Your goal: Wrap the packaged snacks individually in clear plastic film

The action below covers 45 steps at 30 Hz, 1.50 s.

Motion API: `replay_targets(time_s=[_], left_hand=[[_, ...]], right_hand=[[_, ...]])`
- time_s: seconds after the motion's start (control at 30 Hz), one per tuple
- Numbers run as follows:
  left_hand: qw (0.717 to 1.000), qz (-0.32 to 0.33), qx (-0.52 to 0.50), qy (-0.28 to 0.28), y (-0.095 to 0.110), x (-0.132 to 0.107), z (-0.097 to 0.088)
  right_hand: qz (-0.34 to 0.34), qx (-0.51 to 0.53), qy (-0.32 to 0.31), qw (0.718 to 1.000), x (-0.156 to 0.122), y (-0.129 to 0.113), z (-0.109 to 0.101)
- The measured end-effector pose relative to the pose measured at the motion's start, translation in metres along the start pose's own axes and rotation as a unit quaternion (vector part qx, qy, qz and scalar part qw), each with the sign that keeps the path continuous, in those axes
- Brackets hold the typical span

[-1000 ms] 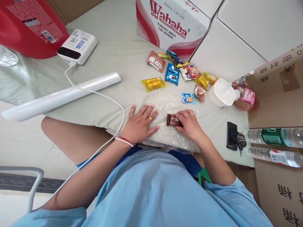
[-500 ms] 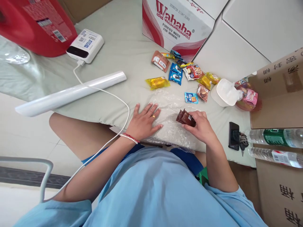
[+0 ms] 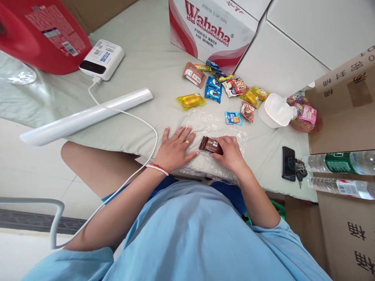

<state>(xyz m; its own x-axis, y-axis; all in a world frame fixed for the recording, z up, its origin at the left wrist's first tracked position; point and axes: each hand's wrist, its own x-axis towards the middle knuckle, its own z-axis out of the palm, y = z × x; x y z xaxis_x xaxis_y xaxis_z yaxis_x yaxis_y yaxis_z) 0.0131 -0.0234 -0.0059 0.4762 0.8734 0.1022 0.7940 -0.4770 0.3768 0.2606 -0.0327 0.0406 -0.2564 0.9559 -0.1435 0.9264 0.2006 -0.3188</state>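
Note:
My left hand (image 3: 175, 150) lies flat, fingers spread, on the left edge of a clear plastic bag (image 3: 202, 166) spread over the pale cloth. My right hand (image 3: 230, 154) grips the right end of a brown snack packet (image 3: 208, 144), which rests on or just over the bag; the packet's right part is hidden by the fingers. Beyond the hands lie a yellow-wrapped snack (image 3: 191, 101), a small light-blue packet (image 3: 233, 118), a brown biscuit packet (image 3: 247, 112), dark-blue packets (image 3: 213, 89) and a larger brown packet (image 3: 194, 75).
A Wahaha water carton (image 3: 211, 33) stands at the back. Left are a white cabled device (image 3: 102, 58), a rolled plastic tube (image 3: 88, 116) and a red jug (image 3: 58, 35). At right sit a white tub (image 3: 272, 111), a phone (image 3: 288, 164), keys (image 3: 300, 169) and bottles (image 3: 336, 162).
My right hand has moved left with the brown snack packet, bringing it over the middle of the clear bag and turning its printed face up. My left hand has stayed in place.

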Motion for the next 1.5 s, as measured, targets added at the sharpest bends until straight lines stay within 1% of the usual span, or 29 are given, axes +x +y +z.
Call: replay_targets(time_s=[0.13, 0.37, 0.47, 0.53, 0.6, 0.67, 0.73, 0.8, 0.9, 0.97, 1.03, 1.1, 1.2, 1.27, 1.33, 1.4, 1.47, 1.5], left_hand=[[1.0, 0.001, -0.005, 0.005, 0.0, 0.0, 0.0], [1.0, 0.001, 0.004, 0.0, 0.002, 0.001, 0.001], [1.0, -0.007, 0.003, 0.008, -0.002, -0.001, -0.002], [1.0, -0.002, -0.003, 0.02, -0.006, -0.006, -0.008], [0.999, 0.045, -0.017, 0.006, -0.011, -0.015, -0.016], [0.991, 0.12, -0.037, -0.042, -0.015, -0.027, -0.023], [0.98, 0.173, -0.054, -0.087, -0.02, -0.038, -0.026], [0.976, 0.182, -0.056, -0.104, -0.024, -0.047, -0.026], [0.981, 0.158, -0.076, -0.089, -0.029, -0.049, -0.026], [0.982, 0.128, -0.12, -0.067, -0.031, -0.042, -0.028], [0.98, 0.09, -0.17, -0.04, -0.03, -0.028, -0.032], [0.978, 0.044, -0.204, -0.011, -0.029, -0.009, -0.033], [0.972, -0.034, -0.231, 0.026, -0.031, 0.022, -0.027], [0.971, -0.081, -0.22, 0.048, -0.035, 0.04, -0.019], [0.974, -0.111, -0.18, 0.077, -0.04, 0.054, -0.012], [0.974, -0.134, -0.132, 0.123, -0.045, 0.061, -0.01], [0.966, -0.159, -0.096, 0.182, -0.044, 0.062, -0.014], [0.959, -0.167, -0.081, 0.216, -0.041, 0.061, -0.018]], right_hand=[[-0.011, -0.004, 0.001, 1.0, 0.003, -0.004, 0.0], [0.032, -0.03, -0.009, 0.999, 0.006, -0.002, 0.002], [0.024, -0.004, 0.013, 1.0, -0.001, 0.003, -0.002], [0.001, 0.034, 0.047, 0.998, -0.016, 0.007, -0.01], [-0.039, 0.069, 0.063, 0.995, -0.039, 0.012, -0.017], [-0.091, 0.088, 0.041, 0.991, -0.067, 0.017, -0.018], [-0.114, 0.086, 0.009, 0.99, -0.094, 0.023, -0.011], [-0.087, 0.079, 0.015, 0.993, -0.113, 0.03, 0.001], [-0.024, 0.114, 0.066, 0.991, -0.124, 0.038, 0.014], [-0.004, 0.161, 0.088, 0.983, -0.119, 0.042, 0.011], [0.012, 0.202, 0.098, 0.975, -0.108, 0.046, -0.002], [0.031, 0.227, 0.107, 0.968, -0.093, 0.053, -0.018], [0.056, 0.252, 0.117, 0.959, -0.066, 0.066, -0.034], [0.067, 0.256, 0.112, 0.958, -0.048, 0.077, -0.038], [0.071, 0.226, 0.094, 0.967, -0.031, 0.086, -0.037], [0.077, 0.149, 0.073, 0.983, -0.019, 0.091, -0.035], [0.086, 0.059, 0.07, 0.992, -0.01, 0.093, -0.035], [0.09, 0.023, 0.08, 0.992, -0.006, 0.091, -0.036]])
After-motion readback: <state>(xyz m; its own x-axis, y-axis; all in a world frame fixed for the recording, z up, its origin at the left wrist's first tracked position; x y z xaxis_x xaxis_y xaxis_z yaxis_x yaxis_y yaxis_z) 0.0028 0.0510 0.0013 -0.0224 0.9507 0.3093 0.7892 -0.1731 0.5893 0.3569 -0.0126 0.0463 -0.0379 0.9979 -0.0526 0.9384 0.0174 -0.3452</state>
